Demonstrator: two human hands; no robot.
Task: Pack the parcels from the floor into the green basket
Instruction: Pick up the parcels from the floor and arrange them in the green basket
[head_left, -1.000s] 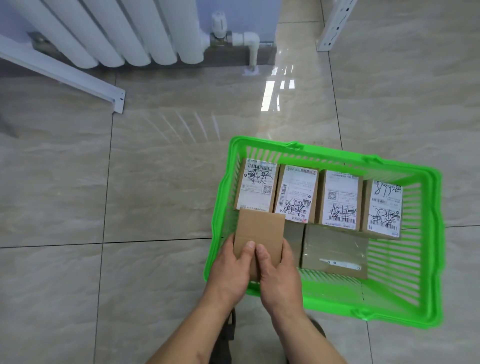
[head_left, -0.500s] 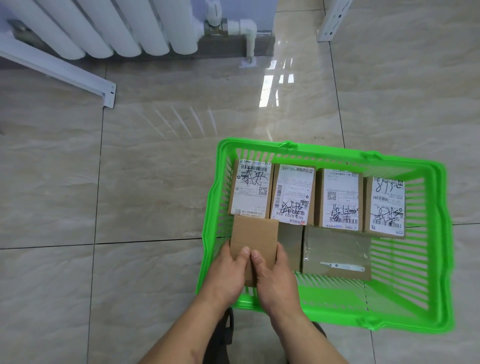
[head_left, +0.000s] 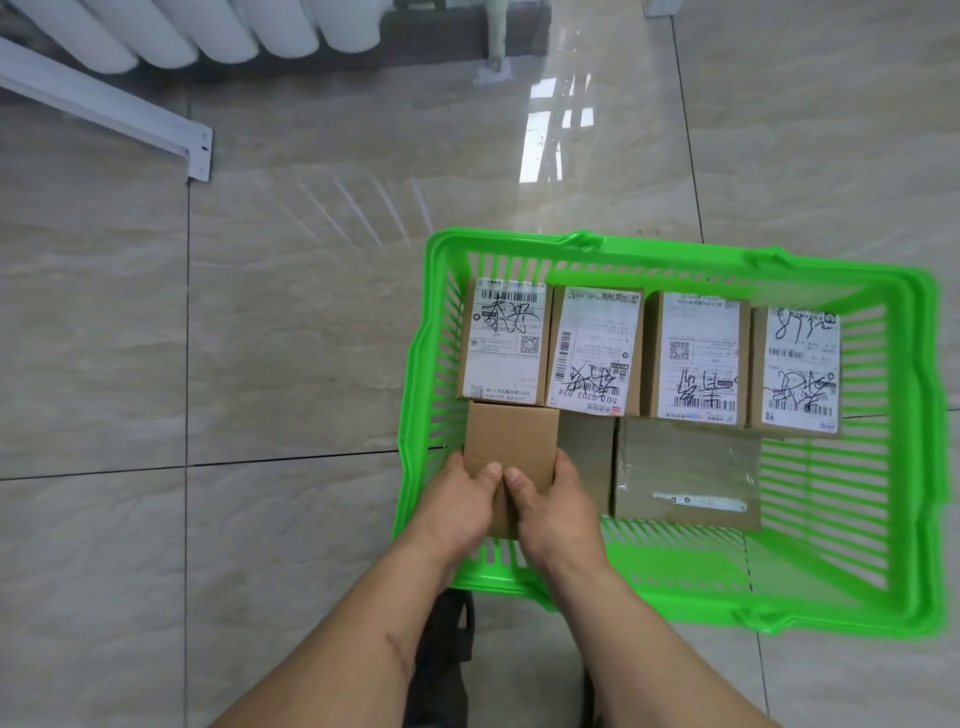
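The green basket (head_left: 919, 467) stands on the tiled floor at the right. Along its far side lies a row of several labelled cardboard parcels (head_left: 595, 351). Two plain brown parcels (head_left: 685, 467) lie in the near row. A plain brown parcel (head_left: 511, 441) sits in the basket's near left corner, against the leftmost labelled parcel. My left hand (head_left: 457, 504) grips its left side and my right hand (head_left: 550, 509) its right side, thumbs on top.
A white radiator (head_left: 208, 31) with a pipe runs along the far wall. A white metal rail (head_left: 119, 117) lies on the floor at the far left. Beige floor tiles (head_left: 260, 338) spread to the left of the basket. A dark shoe (head_left: 447, 660) shows between my forearms.
Both hands have lowered the plain brown parcel deeper into the basket's near left corner. The view has shifted closer to the basket.
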